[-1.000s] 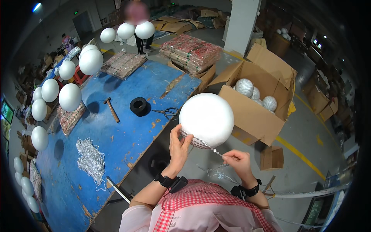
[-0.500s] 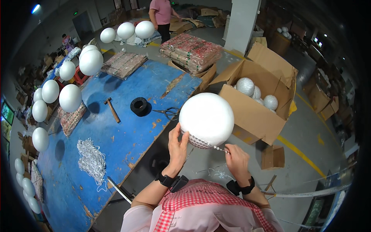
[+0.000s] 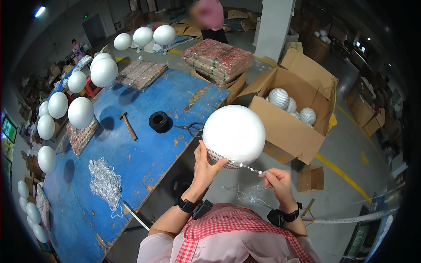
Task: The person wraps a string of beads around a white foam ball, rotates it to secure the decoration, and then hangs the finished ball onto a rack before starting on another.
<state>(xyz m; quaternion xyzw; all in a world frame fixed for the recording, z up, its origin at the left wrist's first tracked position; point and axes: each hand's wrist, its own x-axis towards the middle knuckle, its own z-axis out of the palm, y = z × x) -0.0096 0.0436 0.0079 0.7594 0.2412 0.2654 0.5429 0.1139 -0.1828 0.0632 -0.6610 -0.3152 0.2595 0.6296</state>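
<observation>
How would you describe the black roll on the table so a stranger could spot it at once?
Start at the blue table. Near its middle lies a black roll, between a hammer and scissors. It is the only black, ring-shaped thing there.

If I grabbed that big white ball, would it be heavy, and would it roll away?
Probably light: the left hand props the big white ball from below with just fingertips. It looks perfectly round, so it would likely roll off the blue table if set loose. The beaded strip pulled by the right hand looks floppy.
</observation>
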